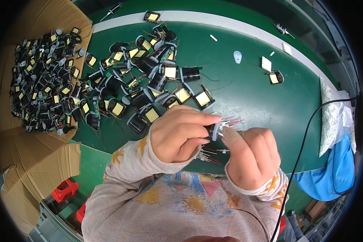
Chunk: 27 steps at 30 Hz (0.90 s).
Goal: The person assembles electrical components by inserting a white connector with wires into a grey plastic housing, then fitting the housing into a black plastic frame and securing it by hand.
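Observation:
My left hand [177,133] is closed round a small black module with a grey rim [215,132], held above the green tabletop near its front edge. From the right, my right hand [252,155] is closed too, its taped thumb pressed at the module's rim; whether a small part sits under that thumb is hidden. Behind the fingers lie thin red and white wires [233,122]. More white-tipped wires [207,154] rest below, between my wrists. A loose heap of similar black modules [149,64] with yellow pads spreads over the table beyond my left hand.
At the left, an open cardboard box [52,16] holds many more modules. One module [276,77], a white block [266,63] and a grey oval cover [237,57] lie far right. A bag of white pieces [330,121], blue cloth [330,173] and black cable [306,133] line the right side.

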Tool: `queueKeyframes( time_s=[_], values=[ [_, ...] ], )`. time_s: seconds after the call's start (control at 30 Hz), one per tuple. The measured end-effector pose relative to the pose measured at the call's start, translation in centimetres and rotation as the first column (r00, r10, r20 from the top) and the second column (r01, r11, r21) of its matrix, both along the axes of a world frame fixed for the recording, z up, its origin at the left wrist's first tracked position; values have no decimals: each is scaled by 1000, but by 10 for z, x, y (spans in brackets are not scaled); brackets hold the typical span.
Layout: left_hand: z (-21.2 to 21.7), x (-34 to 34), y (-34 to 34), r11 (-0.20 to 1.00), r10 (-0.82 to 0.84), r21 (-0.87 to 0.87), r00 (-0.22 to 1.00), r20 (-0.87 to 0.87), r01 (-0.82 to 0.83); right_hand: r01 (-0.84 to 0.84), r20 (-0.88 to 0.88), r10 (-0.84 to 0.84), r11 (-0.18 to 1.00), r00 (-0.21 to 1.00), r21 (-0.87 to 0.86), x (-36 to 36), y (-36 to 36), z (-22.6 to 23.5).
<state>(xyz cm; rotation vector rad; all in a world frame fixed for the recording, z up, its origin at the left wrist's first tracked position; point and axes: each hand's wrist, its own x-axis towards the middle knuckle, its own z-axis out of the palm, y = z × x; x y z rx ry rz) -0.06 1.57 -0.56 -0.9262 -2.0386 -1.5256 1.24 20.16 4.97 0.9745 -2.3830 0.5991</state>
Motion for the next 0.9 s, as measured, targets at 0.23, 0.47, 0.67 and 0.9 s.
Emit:
queueKeyframes(
  time_s=[0.23, 0.47, 0.67, 0.9],
  values=[
    [5, 3, -1, 1000, -8, -12, 988, 156, 10, -16, 247, 81, 967, 966, -256, -7, -4, -6],
    [16, -1, -2, 970, 99, -221, 995, -9, -98, 33, 212, 18, 972, 977, -232, -4, -6, -14],
    [40, -14, -1, 993, -120, 94, 714, 690, 76, 260, 749, 239, 836, 618, -482, -36, 9, 6],
    [33, -45, 8, 952, -286, 288, 631, 721, 103, 392, 711, 362, 642, 603, -659, -51, 8, -13]
  ],
)
